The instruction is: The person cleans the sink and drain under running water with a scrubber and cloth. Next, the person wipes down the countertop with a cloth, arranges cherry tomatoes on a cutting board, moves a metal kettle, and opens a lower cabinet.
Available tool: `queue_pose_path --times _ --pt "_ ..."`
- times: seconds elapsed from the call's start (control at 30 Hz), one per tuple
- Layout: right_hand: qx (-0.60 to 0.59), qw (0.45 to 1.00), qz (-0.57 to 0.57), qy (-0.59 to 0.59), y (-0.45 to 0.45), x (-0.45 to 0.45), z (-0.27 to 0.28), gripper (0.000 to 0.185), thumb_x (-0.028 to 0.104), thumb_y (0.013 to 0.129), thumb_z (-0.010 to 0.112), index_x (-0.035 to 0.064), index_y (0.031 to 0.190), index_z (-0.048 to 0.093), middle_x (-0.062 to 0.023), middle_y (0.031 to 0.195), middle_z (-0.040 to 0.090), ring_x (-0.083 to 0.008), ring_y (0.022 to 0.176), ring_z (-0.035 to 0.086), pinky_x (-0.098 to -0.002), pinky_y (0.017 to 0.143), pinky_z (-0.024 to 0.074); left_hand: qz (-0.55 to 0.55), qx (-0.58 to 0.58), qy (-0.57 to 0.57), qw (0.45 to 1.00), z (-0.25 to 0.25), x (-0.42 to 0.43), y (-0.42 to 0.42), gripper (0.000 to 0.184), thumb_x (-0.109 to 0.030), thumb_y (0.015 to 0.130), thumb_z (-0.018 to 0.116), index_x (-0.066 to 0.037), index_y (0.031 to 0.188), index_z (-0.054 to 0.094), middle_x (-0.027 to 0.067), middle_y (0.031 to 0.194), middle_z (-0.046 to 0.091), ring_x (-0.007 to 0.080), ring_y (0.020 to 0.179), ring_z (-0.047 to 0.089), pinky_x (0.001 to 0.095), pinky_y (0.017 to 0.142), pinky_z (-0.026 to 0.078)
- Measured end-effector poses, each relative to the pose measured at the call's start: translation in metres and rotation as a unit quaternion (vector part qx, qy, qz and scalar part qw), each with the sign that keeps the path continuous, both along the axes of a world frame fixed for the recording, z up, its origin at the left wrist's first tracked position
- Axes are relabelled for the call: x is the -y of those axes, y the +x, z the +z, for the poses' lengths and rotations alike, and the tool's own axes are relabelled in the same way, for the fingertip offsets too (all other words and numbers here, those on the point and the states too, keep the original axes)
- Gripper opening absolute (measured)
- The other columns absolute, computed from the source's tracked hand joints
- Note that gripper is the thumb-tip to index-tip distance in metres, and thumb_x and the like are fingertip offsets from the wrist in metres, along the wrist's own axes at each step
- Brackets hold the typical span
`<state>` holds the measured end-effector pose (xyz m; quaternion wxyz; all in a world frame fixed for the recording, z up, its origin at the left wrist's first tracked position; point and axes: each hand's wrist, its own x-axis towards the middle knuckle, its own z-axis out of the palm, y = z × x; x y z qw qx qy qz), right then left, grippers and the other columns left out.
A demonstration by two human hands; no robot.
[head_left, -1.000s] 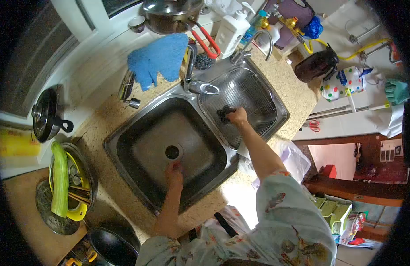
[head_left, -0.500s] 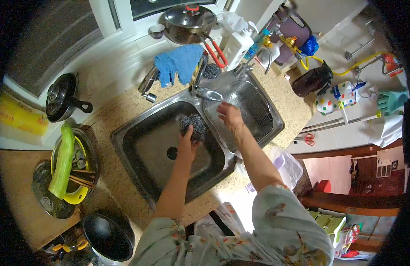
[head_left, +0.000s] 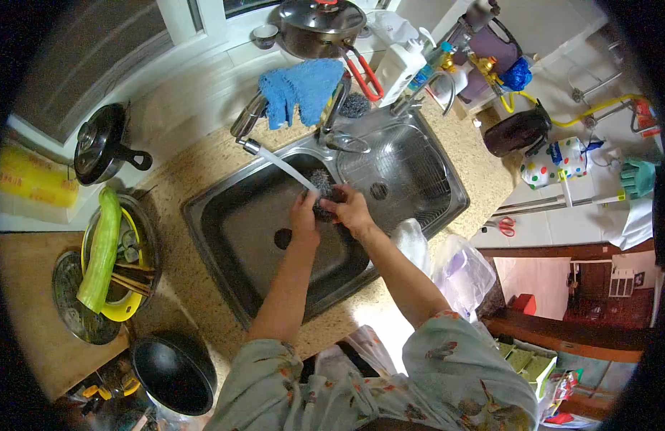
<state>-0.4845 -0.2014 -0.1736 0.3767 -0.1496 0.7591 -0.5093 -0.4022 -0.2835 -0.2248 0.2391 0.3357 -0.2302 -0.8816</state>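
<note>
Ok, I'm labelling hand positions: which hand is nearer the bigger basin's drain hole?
The left hand. In the picture it is just up and right of the drain hole; the right hand is farther off to the right.

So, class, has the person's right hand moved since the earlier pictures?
Yes: the right hand moved left, from over the small basin toward the large basin.

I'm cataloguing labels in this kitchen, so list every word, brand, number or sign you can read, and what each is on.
No text reads clearly.
Yellow pack at the far left: red lettering, too blurred to read.
White pump bottle behind the sink: faint marks, too small to read.
Dotted bag at the right: pale marks on a blue patch, too small to read.
</note>
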Motion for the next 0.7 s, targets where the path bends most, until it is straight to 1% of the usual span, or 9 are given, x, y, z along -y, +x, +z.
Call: queue_pose_path --times 0.1,0.17,0.2,0.27,0.37,0.47,0.6,0.67,0.7 --pt "-0.13 0.991 -0.001 -0.032 0.0 -0.003 -0.007 0.041 0.014 0.073 0.08 0.0009 0.106 0.061 -0.0081 0.099 0.062 -0.0186 0.084 0.06 -0.0315 0.07 0.0506 0.015 0.062 -0.087 0.994 -0.018 0.004 0.003 0.027 -0.018 0.085 0.07 -0.005 0.107 0.062 0.0008 0.096 0.06 0.0133 0.089 0.056 0.0285 0.077 0.046" --pt "-0.311 0.945 0.079 0.066 -0.006 0.0 -0.001 0.039 0.011 0.071 0.08 0.0034 0.103 0.059 -0.0143 0.106 0.066 -0.0216 0.098 0.061 -0.0327 0.086 0.0481 0.025 0.079 -0.135 0.987 -0.01 0.006 0.004 0.027 -0.014 0.083 0.071 -0.004 0.106 0.062 0.0008 0.096 0.06 0.0125 0.089 0.056 0.0275 0.077 0.045" --pt "-0.311 0.944 0.082 0.067 -0.005 0.003 0.002 0.039 0.011 0.071 0.08 0.0034 0.103 0.059 -0.0143 0.106 0.066 -0.0216 0.098 0.061 -0.0327 0.086 0.0481 0.02 0.124 -0.175 0.976 0.005 0.007 0.006 0.026 -0.011 0.081 0.073 -0.003 0.103 0.062 0.0006 0.094 0.06 0.0116 0.086 0.055 0.0267 0.076 0.045" --pt "-0.278 0.952 0.036 -0.127 -0.003 0.011 0.016 0.033 0.012 0.07 0.079 0.0044 0.098 0.062 -0.0153 0.103 0.065 -0.0246 0.095 0.062 -0.0329 0.083 0.0493 0.02 0.168 -0.213 0.962 0.01 0.011 0.006 0.025 -0.009 0.08 0.074 -0.002 0.101 0.063 0.0003 0.093 0.061 0.0107 0.084 0.055 0.0259 0.075 0.045" --pt "-0.243 0.95 0.173 -0.093 -0.021 0.013 0.025 0.026 0.005 0.072 0.078 0.0019 0.095 0.066 -0.01 0.102 0.064 -0.0134 0.086 0.058 -0.029 0.076 0.0473 0.021 0.024 -0.196 0.98 0.006 0.022 0.009 0.021 -0.008 0.078 0.075 -0.001 0.095 0.065 -0.0004 0.087 0.062 0.0101 0.079 0.056 0.0255 0.072 0.045" --pt "-0.24 0.953 0.166 -0.08 -0.025 0.021 0.014 0.02 0.005 0.076 0.076 0.0004 0.093 0.067 -0.0082 0.091 0.066 -0.0123 0.079 0.057 -0.0274 0.072 0.0468 0.02 0.062 -0.249 0.966 0.008 0.026 0.009 0.017 -0.008 0.078 0.075 0.0 0.091 0.067 -0.0013 0.083 0.063 0.01 0.075 0.057 0.0248 0.069 0.046" --pt "-0.289 0.942 0.165 -0.048 -0.02 0.028 0.01 0.016 0.004 0.078 0.075 -0.0019 0.091 0.068 -0.0048 0.084 0.067 -0.0094 0.076 0.056 -0.025 0.071 0.0468 0.057 0.187 -0.282 0.939 0.021 0.024 0.003 0.028 -0.023 0.081 0.074 0.0 0.097 0.068 0.0027 0.086 0.066 0.0116 0.078 0.058 0.0271 0.072 0.047" --pt "-0.121 0.987 0.079 -0.065 -0.012 0.034 0.004 0.012 0.003 0.08 0.072 -0.0031 0.089 0.068 -0.0049 0.086 0.067 -0.0097 0.076 0.058 -0.0232 0.072 0.0471 0.084 0.243 -0.307 0.916 0.03 0.022 0.0 0.025 -0.02 0.083 0.073 0.002 0.092 0.068 0.0013 0.081 0.065 0.0099 0.073 0.056 0.0265 0.067 0.046" --pt "-0.122 0.987 0.082 -0.065 -0.008 0.036 0.001 0.012 0.003 0.08 0.072 -0.0031 0.089 0.068 -0.0049 0.086 0.067 -0.0097 0.076 0.058 -0.0232 0.072 0.0471 0.092 0.235 -0.275 0.928 0.034 0.021 -0.001 0.027 -0.023 0.084 0.072 0.002 0.093 0.068 0.0021 0.082 0.065 0.0098 0.073 0.056 0.0268 0.067 0.046"
